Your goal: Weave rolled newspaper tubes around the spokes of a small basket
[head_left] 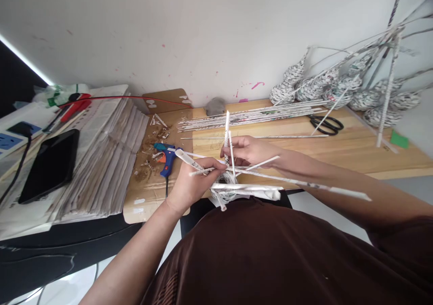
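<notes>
Near my body, at the table's front edge, is a small woven piece (223, 192) made of rolled newspaper tubes, with several tubes sticking out in all directions. My left hand (195, 178) is closed at its left side, thumb and forefinger pinching a tube by the rim. On the far side, my right hand (245, 151) has its fingers closed around an upright paper tube (227, 133). One long tube (324, 187) reaches out to the right below my right forearm. The woven piece is partly hidden behind the tubes and my left hand.
A blue glue gun (166, 159) lies on stained cardboard (142, 178). Further left, a phone (50, 165) rests by a thick newspaper stack (101, 160). Behind my hands are loose paper tubes (257, 115) and black-handled scissors (326, 124). Several woven gourd shapes (311, 86) stand against the wall.
</notes>
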The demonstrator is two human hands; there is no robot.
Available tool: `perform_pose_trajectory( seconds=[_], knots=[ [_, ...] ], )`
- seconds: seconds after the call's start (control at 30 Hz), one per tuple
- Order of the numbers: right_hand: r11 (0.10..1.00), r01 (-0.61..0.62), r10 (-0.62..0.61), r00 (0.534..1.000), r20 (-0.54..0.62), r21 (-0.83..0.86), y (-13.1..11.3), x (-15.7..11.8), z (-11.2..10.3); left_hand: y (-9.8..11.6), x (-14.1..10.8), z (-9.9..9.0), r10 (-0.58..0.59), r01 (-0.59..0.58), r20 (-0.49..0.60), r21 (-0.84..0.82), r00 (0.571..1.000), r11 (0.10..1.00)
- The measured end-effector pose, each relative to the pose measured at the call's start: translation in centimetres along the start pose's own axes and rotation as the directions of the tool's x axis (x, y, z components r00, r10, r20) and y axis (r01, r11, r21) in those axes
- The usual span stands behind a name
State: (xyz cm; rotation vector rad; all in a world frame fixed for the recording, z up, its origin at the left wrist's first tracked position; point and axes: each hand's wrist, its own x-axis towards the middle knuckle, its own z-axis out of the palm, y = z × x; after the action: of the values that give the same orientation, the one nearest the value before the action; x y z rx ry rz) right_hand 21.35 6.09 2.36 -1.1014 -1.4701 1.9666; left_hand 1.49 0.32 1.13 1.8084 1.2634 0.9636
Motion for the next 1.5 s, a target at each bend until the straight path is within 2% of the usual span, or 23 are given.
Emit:
perform_pose_trajectory(
  seconds=[0.13,0.37,0.5,0.73,0.87,0.93,1.03,1.13,1.27,1.33,1.4,1.43,1.5],
  knots=[
    [0.997,0.043,-0.043,0.999,0.009,-0.063,0.1,0.0,0.1,0.5,0.1,-0.3,-0.051,0.056,0.055,-0.097,0.997,0.994],
    [0.945,0.168,-0.187,0.981,-0.042,-0.282,-0.5,-0.7,0.8,0.5,0.2,0.5,-0.281,0.282,0.037,-0.239,0.959,0.929],
    [0.9,0.224,-0.262,0.963,-0.054,-0.375,-0.7,-1.0,1.1,-0.3,0.5,0.9,-0.315,0.304,0.003,-0.276,0.949,0.912],
    [0.806,0.29,-0.371,0.927,-0.059,-0.516,-0.2,-1.0,0.7,-0.2,0.7,0.9,-0.283,0.315,0.16,-0.241,0.946,0.918],
    [0.792,0.249,-0.316,0.948,-0.026,-0.558,-0.5,-2.1,-0.2,0.0,0.5,1.1,-0.354,0.386,0.156,-0.333,0.922,0.86],
    [0.74,0.171,-0.239,0.971,-0.018,-0.65,-0.8,-2.9,-0.9,-0.1,0.3,1.3,-0.396,0.419,0.143,-0.401,0.907,0.815],
    [0.69,0.173,-0.205,0.978,0.039,-0.703,-1.2,-4.0,-1.8,-0.4,0.3,1.5,-0.427,0.435,0.124,-0.442,0.896,0.784],
    [0.722,0.24,-0.186,0.971,0.152,-0.649,-1.6,-4.6,-2.2,-0.6,0.3,1.6,-0.419,0.419,0.107,-0.459,0.902,0.783],
    [0.816,0.272,-0.14,0.949,0.281,-0.511,-1.5,-4.8,-1.4,-0.6,0.4,1.3,-0.389,0.384,0.096,-0.486,0.916,0.785],
    [0.809,0.265,-0.189,0.963,0.194,-0.525,-0.8,-4.6,-0.8,-0.4,0.5,1.1,-0.395,0.383,0.083,-0.49,0.915,0.783],
    [0.811,0.232,-0.293,0.956,-0.03,-0.537,0.2,-4.1,-0.3,-0.3,0.6,0.9,-0.416,0.392,0.063,-0.484,0.907,0.783],
    [0.828,0.234,-0.323,0.942,-0.093,-0.51,0.6,-3.9,0.0,-0.2,0.7,0.8,-0.422,0.394,0.054,-0.478,0.905,0.785],
    [0.889,0.239,-0.313,0.94,-0.138,-0.391,1.4,-3.3,0.4,-0.2,0.8,0.8,-0.423,0.392,0.041,-0.468,0.905,0.792]
  ],
)
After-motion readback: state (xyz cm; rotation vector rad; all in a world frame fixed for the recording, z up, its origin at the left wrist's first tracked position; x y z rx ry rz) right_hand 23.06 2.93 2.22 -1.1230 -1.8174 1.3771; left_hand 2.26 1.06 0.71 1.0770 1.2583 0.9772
